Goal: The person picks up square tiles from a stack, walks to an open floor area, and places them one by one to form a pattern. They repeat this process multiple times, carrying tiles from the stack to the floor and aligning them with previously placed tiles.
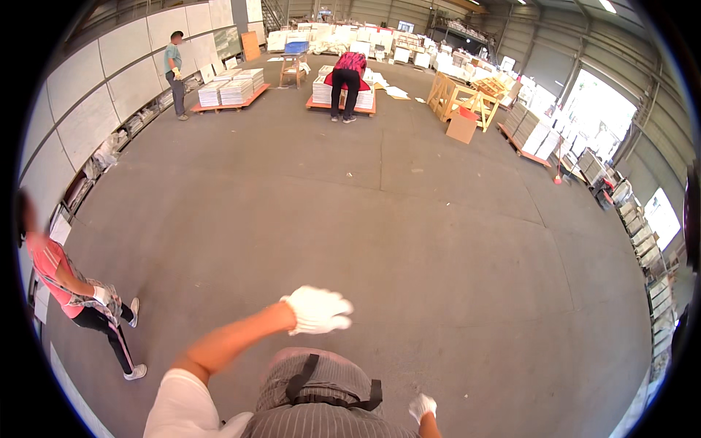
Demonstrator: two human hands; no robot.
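In a white knit glove, my left hand point(319, 310) is held out in front of my body over the grey floor point(409, 241). Its fingers are stretched out and it holds nothing. My right hand point(422, 406), also in a white glove, hangs low at my right side. It is small in the picture, and its fingers cannot be made out well enough to say whether they are curled. I see nothing in it. Between my arms is a grey striped apron point(321, 416) with a black strap.
A person in pink point(55, 266) walks at the left. Another stands by a pallet point(226, 106) of stacked slabs. A third bends over a second pallet point(369, 112). Wooden crates point(445, 95), a cardboard box point(461, 126) and a slab pallet point(522, 146) stand right. Large panels point(87, 84) line the left wall.
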